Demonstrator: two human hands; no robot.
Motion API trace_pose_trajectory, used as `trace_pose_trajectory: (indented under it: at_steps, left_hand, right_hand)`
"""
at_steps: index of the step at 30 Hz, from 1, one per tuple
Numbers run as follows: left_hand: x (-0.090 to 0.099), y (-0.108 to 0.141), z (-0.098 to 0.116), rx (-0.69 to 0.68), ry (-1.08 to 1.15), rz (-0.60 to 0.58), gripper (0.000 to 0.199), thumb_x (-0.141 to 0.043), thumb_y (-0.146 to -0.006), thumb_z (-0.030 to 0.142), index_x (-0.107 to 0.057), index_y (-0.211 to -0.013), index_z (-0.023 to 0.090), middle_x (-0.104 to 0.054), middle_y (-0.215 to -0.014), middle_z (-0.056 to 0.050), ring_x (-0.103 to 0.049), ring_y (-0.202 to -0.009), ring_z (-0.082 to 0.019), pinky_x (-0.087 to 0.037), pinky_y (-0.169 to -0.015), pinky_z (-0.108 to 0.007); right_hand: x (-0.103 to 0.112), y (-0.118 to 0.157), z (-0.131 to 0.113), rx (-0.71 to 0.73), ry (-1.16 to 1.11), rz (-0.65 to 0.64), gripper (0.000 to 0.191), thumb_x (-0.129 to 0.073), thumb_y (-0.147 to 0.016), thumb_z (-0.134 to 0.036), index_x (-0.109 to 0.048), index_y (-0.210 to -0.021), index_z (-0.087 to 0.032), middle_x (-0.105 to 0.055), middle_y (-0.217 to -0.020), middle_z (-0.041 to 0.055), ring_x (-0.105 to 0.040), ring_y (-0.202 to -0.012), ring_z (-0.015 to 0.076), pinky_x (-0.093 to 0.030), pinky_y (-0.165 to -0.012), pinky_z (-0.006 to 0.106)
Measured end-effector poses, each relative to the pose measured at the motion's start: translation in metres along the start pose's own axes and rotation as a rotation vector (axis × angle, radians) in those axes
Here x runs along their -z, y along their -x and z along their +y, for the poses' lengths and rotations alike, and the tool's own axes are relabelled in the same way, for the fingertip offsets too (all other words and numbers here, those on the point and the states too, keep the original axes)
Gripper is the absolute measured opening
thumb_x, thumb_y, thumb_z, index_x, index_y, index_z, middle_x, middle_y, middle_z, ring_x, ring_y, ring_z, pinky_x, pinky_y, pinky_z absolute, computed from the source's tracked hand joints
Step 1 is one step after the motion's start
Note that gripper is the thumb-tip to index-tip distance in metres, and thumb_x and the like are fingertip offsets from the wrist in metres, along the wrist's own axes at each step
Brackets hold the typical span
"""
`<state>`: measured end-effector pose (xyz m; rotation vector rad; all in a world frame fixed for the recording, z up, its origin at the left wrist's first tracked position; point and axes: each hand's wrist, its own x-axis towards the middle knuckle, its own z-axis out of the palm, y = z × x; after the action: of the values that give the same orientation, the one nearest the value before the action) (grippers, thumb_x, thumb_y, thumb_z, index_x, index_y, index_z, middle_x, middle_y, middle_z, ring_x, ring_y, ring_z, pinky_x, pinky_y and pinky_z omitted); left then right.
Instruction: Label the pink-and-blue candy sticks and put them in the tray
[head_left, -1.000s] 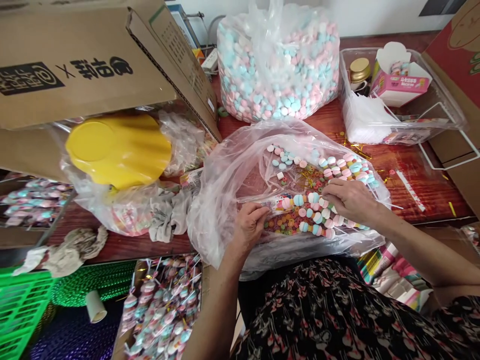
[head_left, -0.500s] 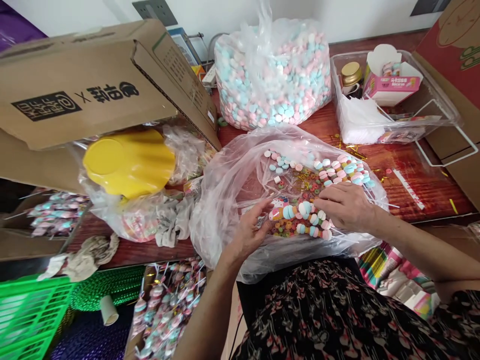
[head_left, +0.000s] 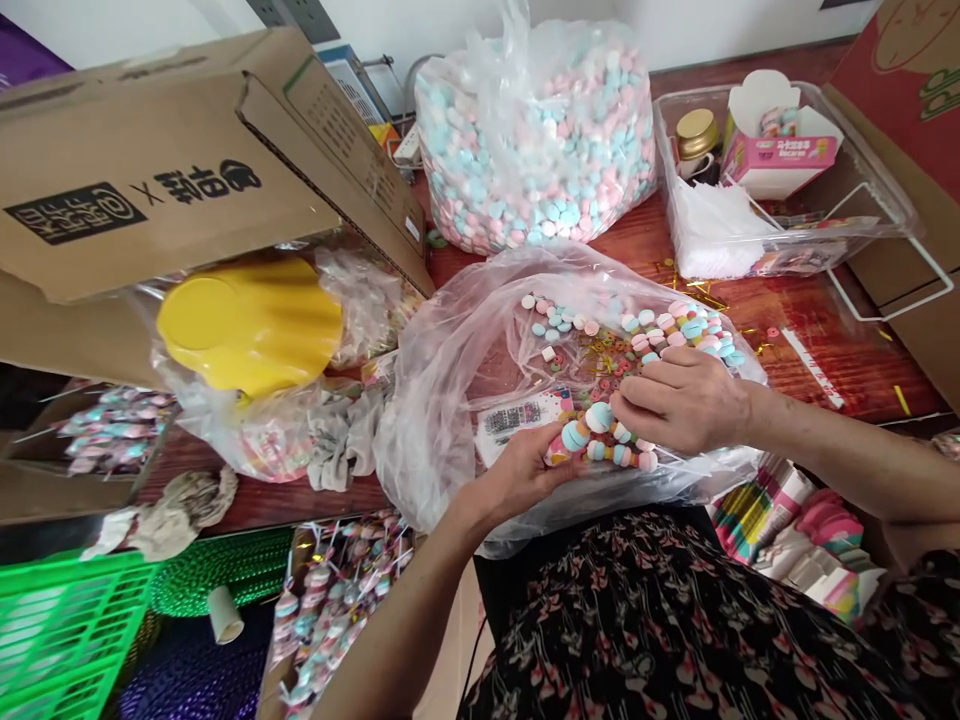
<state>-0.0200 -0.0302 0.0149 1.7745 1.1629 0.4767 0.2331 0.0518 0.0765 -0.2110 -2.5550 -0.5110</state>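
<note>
Candy skewers (head_left: 600, 432) of pink, blue, white and brown pieces lie over an open clear plastic bag (head_left: 435, 400). My left hand (head_left: 529, 462) has its fingers closed round the left end of a skewer. On the right, my right hand (head_left: 679, 400) is curled, fingers bent, at the same skewer's other end; its fingertips are partly hidden. Beyond it lies a pile of more skewers (head_left: 694, 330). Loose candies (head_left: 555, 318) sit farther back in the bag. A printed white packet (head_left: 517, 420) shows just beyond my left hand.
A big bag of candies (head_left: 540, 150) stands behind. At the back right is a clear plastic tray (head_left: 862, 235) with a pink carton. A cardboard box (head_left: 172, 180) and a yellow bowl (head_left: 251, 325) stand at left. Below are boxed skewers (head_left: 330, 600) and a green basket (head_left: 67, 630).
My left hand has moved right and closed on the skewer's end. The printed packet shows more fully. My right hand has shifted slightly, and the whole view has moved a little.
</note>
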Motion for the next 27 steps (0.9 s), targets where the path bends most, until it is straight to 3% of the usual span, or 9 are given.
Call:
trace_pose_trajectory:
  at_steps: [3,6,9,15,20,24,27]
  left_hand:
    - [-0.002,0.002,0.004,0.051,0.378,0.031,0.048,-0.073,-0.08,0.052,-0.066,-0.115,0.019,-0.069,-0.087,-0.001,-0.062,-0.076,-0.017,-0.05,-0.069,-0.027]
    - [-0.002,0.005,0.004,0.132,0.558,0.12,0.046,-0.078,-0.073,0.054,-0.068,-0.1,0.018,-0.064,-0.073,0.001,-0.055,-0.061,-0.013,-0.045,-0.056,-0.024]
    - [-0.002,0.005,0.006,0.137,0.477,0.161,0.041,-0.08,-0.071,0.049,-0.067,-0.093,0.018,-0.064,-0.075,0.001,-0.055,-0.066,-0.013,-0.045,-0.059,-0.024]
    - [-0.006,-0.001,0.008,0.07,0.214,0.106,0.027,-0.077,-0.077,0.038,-0.066,-0.089,0.016,-0.063,-0.078,0.002,-0.054,-0.072,-0.014,-0.044,-0.066,-0.022]
    - [-0.015,-0.011,0.001,0.029,0.162,0.128,0.018,-0.069,-0.08,0.031,-0.062,-0.086,0.015,-0.06,-0.075,0.003,-0.049,-0.069,-0.012,-0.041,-0.063,-0.021]
    - [-0.016,-0.01,-0.002,0.012,0.217,0.151,0.028,-0.073,-0.077,0.036,-0.065,-0.095,0.016,-0.063,-0.083,0.001,-0.053,-0.075,-0.015,-0.046,-0.067,-0.023]
    - [-0.01,-0.001,-0.006,0.062,0.205,0.158,0.043,-0.079,-0.073,0.039,-0.064,-0.107,0.017,-0.065,-0.09,0.0,-0.056,-0.08,-0.016,-0.047,-0.071,-0.025]
  right_hand:
    - [0.003,0.0,0.002,0.017,-0.025,-0.07,0.019,-0.049,-0.097,-0.021,-0.066,-0.09,-0.024,-0.064,-0.081,-0.0014,-0.043,-0.069,0.0115,-0.025,-0.064,0.032]
    - [0.002,0.0,0.0,-0.035,-0.083,-0.106,0.022,-0.047,-0.097,-0.02,-0.066,-0.087,-0.023,-0.064,-0.081,-0.0002,-0.042,-0.068,0.0115,-0.025,-0.063,0.033]
    - [-0.001,-0.002,-0.005,-0.049,-0.127,-0.082,0.023,-0.047,-0.097,-0.017,-0.065,-0.082,-0.02,-0.061,-0.076,0.0007,-0.041,-0.068,0.012,-0.024,-0.063,0.033]
    - [-0.005,-0.016,-0.022,0.059,-0.09,-0.051,0.025,-0.047,-0.097,-0.022,-0.065,-0.08,-0.019,-0.059,-0.074,0.0015,-0.042,-0.067,0.0133,-0.024,-0.064,0.033]
    - [-0.029,-0.027,-0.041,0.011,-0.132,-0.017,0.024,-0.049,-0.093,-0.016,-0.061,-0.073,-0.016,-0.058,-0.07,0.0029,-0.043,-0.065,0.0134,-0.021,-0.061,0.032]
    - [-0.044,-0.029,-0.038,0.003,-0.228,-0.143,0.023,-0.048,-0.095,-0.018,-0.061,-0.075,-0.016,-0.063,-0.076,0.0048,-0.046,-0.068,0.0138,-0.021,-0.061,0.031]
    - [-0.041,-0.028,-0.021,-0.026,-0.293,-0.221,0.021,-0.05,-0.096,-0.02,-0.063,-0.079,-0.017,-0.064,-0.079,0.0037,-0.046,-0.067,0.0134,-0.02,-0.061,0.031]
